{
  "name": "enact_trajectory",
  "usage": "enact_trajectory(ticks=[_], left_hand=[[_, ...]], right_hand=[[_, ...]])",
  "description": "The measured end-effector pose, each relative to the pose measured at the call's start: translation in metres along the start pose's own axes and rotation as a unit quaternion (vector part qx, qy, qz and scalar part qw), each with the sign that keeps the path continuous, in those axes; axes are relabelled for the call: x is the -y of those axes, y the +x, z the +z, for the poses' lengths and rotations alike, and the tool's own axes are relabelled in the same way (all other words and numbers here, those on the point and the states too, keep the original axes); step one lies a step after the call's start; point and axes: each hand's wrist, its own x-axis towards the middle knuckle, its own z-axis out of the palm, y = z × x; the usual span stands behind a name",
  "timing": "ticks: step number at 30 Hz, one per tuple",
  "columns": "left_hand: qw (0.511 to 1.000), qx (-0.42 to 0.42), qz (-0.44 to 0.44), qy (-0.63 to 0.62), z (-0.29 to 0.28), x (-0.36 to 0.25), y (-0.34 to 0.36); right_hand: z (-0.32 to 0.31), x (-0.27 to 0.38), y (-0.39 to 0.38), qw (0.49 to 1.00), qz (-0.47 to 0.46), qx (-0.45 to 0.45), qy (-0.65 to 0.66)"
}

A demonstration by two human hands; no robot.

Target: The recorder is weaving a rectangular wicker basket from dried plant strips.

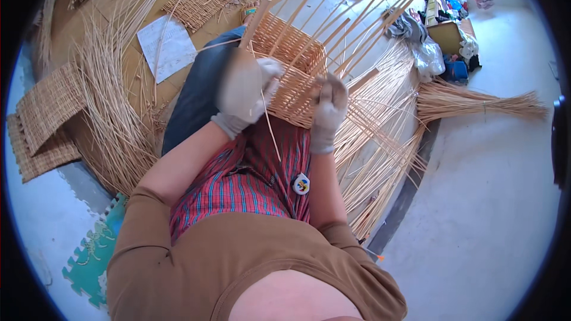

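Note:
A half-woven wicker basket (291, 92) rests on my lap, tilted, with long loose stakes rising from its far and right sides. My left hand (245, 86), in a pale work glove and partly smeared by motion, is at the basket's near left edge with its fingers curled. A thin wicker strand (271, 125) hangs from between these fingers over my lap. My right hand (330, 110), gloved too, is closed on the basket's right edge, its fingertips darkened. A thick wooden stick (256, 22) stands at the left corner, and another stick end (364, 81) sticks out right.
Long loose wicker rods (380, 137) spread over the floor at right, beside a tied bundle (482, 102). More rods (113, 95) lie at left, near woven panels (50, 110) and a white paper sheet (166, 47). Bags and boxes (446, 41) stand far right. A green foam mat (92, 255) lies lower left.

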Motion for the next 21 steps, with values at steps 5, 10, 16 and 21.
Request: enact_trajectory(ticks=[5,10,16,21], left_hand=[[0.946,0.187,-0.060,0.256,0.040,-0.023,0.009],[0.999,0.040,-0.027,-0.012,0.026,-0.012,-0.001],[0.980,-0.106,-0.156,-0.061,-0.030,0.028,0.013],[0.978,0.172,-0.090,-0.074,-0.041,0.073,0.057]], right_hand=[[0.048,0.033,0.045,0.976,-0.191,0.031,-0.104],[0.052,0.052,0.013,0.938,-0.257,0.042,-0.229],[0.075,0.053,-0.057,0.907,-0.319,0.155,-0.225],[0.094,0.059,-0.048,0.883,-0.318,0.189,-0.288]])
